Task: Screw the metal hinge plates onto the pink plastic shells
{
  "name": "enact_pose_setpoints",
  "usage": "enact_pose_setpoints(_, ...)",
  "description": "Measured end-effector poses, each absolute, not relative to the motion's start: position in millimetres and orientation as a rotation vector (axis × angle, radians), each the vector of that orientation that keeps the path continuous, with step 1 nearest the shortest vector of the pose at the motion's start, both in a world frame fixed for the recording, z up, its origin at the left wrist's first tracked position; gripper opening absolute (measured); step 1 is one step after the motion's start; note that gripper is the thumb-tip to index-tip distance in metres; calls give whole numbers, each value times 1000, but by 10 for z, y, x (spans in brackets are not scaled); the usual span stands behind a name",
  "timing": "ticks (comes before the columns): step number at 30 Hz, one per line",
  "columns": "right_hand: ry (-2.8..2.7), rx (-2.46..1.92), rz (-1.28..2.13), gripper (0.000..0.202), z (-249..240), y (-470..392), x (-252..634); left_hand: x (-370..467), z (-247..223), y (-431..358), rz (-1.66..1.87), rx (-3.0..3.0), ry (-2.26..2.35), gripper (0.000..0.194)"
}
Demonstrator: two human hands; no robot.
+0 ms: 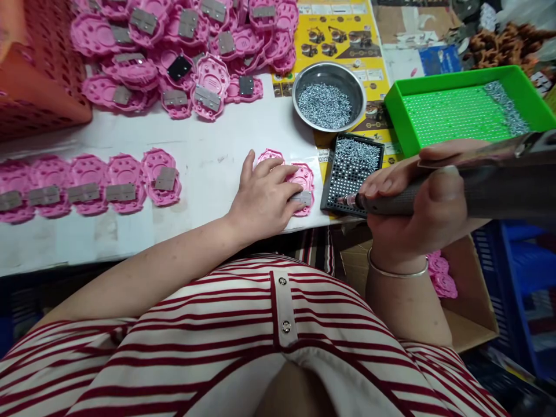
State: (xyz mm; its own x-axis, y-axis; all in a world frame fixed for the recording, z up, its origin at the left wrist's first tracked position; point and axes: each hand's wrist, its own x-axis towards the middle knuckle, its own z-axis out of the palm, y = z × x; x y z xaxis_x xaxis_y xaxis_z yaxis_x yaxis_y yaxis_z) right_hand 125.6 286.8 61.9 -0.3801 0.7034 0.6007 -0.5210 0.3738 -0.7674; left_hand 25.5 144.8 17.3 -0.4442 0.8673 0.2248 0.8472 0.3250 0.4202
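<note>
My left hand (267,194) lies over two pink plastic housings near the table's front edge, its fingers spread on them. The right one of these housings (306,176) carries a grey metal plate (303,199) under my fingertips. The other housing (270,154) is mostly covered by the hand. In my right hand (417,202) is an electric screwdriver (469,188), held level with the fingers wrapped round its body. Its bit points down-left at the near part of a black perforated tray (332,188) of small screws. Whether a screw sits on the bit is too small to tell.
A steel bowl of screws (299,113) stands behind the black tray, and a green tray (434,81) to the right. Several pink housings (125,179) line up at left; more are heaped behind (211,81). An orange basket (43,69) bounds the left. A cardboard box (473,295) sits below right.
</note>
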Motion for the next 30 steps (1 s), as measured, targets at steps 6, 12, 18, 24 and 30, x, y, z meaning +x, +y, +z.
enact_pose_setpoints(6, -1500, -191, 1249, 20, 581, 2886, 1240, 252, 182, 1449, 752, 1635, 2524, 20)
enact_pose_setpoints(12, -1492, -139, 1319, 14, 691, 2852, 1331, 234, 139, 1394, 752, 1684, 2506, 35)
enact_pose_setpoints(18, -1462, -88, 1554, 9, 899, 2709, 1412, 268, 168, 1326, 873, 1746, 2481, 37)
enact_pose_setpoints(24, -1579, -9, 1437, 11, 1015, 2567, 1403, 348, 241, 1388, 1019, 1961, 2447, 17)
enact_pose_setpoints(30, -1567, 22, 1549, 13, 958, 2585, 1418, 396, 184, 1484, 1176, 2252, 2519, 23)
